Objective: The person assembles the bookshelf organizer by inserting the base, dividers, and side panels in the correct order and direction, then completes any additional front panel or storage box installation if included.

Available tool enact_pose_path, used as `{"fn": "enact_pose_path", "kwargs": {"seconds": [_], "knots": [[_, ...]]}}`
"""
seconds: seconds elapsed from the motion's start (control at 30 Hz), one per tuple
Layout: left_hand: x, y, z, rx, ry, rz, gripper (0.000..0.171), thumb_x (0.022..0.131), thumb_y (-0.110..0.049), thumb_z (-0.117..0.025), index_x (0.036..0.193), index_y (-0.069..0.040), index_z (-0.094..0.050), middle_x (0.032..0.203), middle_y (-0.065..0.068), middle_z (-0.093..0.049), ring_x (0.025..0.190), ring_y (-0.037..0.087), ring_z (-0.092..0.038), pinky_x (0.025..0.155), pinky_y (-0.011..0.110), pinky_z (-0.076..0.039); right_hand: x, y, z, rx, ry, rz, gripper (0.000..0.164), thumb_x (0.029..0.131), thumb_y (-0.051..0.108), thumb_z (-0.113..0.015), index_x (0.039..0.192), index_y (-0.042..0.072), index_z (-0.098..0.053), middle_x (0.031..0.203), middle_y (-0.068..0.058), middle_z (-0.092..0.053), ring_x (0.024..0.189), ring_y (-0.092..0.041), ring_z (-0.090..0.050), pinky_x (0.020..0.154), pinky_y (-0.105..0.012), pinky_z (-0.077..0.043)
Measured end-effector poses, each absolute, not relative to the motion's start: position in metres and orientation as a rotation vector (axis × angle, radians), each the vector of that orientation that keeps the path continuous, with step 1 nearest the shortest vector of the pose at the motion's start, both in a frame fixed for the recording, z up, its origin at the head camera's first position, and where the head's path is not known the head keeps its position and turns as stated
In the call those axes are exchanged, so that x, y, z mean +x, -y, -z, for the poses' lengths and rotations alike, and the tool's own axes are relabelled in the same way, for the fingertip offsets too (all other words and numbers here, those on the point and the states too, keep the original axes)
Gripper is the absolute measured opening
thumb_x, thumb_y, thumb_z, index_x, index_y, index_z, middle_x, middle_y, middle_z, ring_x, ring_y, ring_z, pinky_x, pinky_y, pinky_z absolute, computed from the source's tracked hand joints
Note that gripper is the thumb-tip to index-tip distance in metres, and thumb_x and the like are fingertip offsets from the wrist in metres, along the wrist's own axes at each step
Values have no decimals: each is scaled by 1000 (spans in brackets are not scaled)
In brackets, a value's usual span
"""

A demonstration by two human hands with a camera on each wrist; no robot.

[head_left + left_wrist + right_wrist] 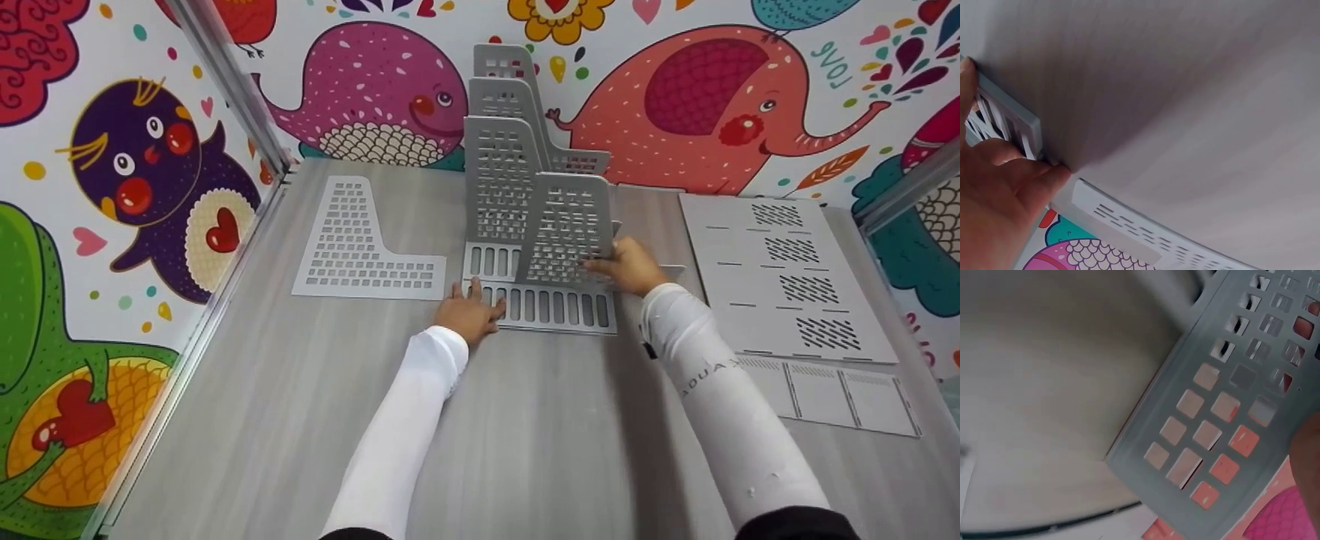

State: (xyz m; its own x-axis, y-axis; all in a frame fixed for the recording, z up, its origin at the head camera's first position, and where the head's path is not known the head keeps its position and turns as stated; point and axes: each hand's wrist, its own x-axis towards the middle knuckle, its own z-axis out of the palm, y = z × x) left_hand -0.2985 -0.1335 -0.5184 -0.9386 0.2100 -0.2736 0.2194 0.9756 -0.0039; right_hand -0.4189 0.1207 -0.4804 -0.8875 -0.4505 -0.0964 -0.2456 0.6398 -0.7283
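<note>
A colourful cartoon wall (pixel 652 169) closes the far side, and before it lies the wide grey table (pixel 555 450). At the far middle, three perforated panels (pixel 502 180) stand upright one behind another, the tallest-looking one being nearest. To the right lies a large flat panel (pixel 780 281) with four groups of short slanted slots. To the left, a light L-shaped panel (pixel 360 259), full of small square holes, is flat on the table. On the near side of the large flat panel there is a narrow panel (pixel 832 394), partly hidden by the right sleeve (pixel 720 397). The slotted base (pixel 550 307) lies in the middle, near the upright panels. Above it, slightly tilted, is the grey holed panel (pixel 570 232), to the right of and nearer than the three others; I cannot tell if its lower edge is seated in the base. The right hand (pixel 634 268) pinches its right side, thumb in front and fingertips behind, seen through the holes. The left hand (pixel 469 315) has its fingers spread, rather straight, and they touch the near left corner of the base without closing round it.
</note>
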Motion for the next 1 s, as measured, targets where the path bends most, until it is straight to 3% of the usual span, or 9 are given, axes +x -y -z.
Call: {"fn": "enact_pose_path", "kwargs": {"seconds": [0.3,0.5,0.57,0.67,0.73,0.8,0.9,1.0], "knots": [[-299,129,510,287,-2843,52,51,94,-45,-46,144,-36,-38,152,28,-26,134,54,-33,101,53,-45,-413,-71,474,-679,-2673,1054,16,83,11,-71,92,-2,-74,90,-18,-74,64,-10,-51,60,-26,-40],[-297,126,513,226,-2840,-86,53,94,-43,-47,145,-33,-38,148,40,-17,137,55,-23,108,53,-37,-412,-65,474,-614,-2686,1053,15,84,11,-71,90,-1,-75,88,-17,-73,63,-11,-50,59,-26,-39],[-298,127,512,226,-2837,-148,51,93,-41,-49,142,-30,-43,145,38,-27,136,54,-27,106,53,-40,-412,-65,474,-605,-2672,1062,16,84,11,-71,92,-1,-74,90,-17,-73,65,-11,-51,60,-25,-40],[-304,131,514,266,-2852,-222,40,93,-38,-53,131,-27,-58,132,25,-55,125,45,-50,95,49,-50,-412,-64,472,-618,-2662,1075,17,84,11,-70,94,-1,-74,93,-18,-73,68,-11,-54,62,-25,-41],[-307,135,518,321,-2874,-233,35,93,-36,-54,126,-29,-62,126,17,-62,123,40,-54,90,46,-52,-411,-62,470,-626,-2668,1071,17,84,11,-71,95,-1,-74,93,-17,-74,69,-11,-54,63,-26,-41],[-313,139,534,411,-2916,-244,33,97,-36,-49,127,-34,-60,128,26,-57,124,44,-51,89,47,-53,-410,-61,469,-634,-2686,1051,16,84,12,-70,93,-1,-74,92,-17,-74,68,-11,-52,62,-26,-40],[-317,139,544,434,-2913,-196,35,100,-34,-43,133,-36,-53,137,40,-37,133,52,-34,94,48,-50,-408,-56,469,-623,-2701,1036,16,83,12,-71,90,-2,-74,88,-16,-74,64,-11,-49,60,-26,-38],[-316,137,540,381,-2900,-205,37,102,-34,-37,131,-23,-57,138,46,-26,132,56,-29,98,51,-47,-407,-49,469,-612,-2698,1041,16,83,12,-71,88,-2,-74,82,-14,-73,60,-11,-45,57,-27,-36]]}}
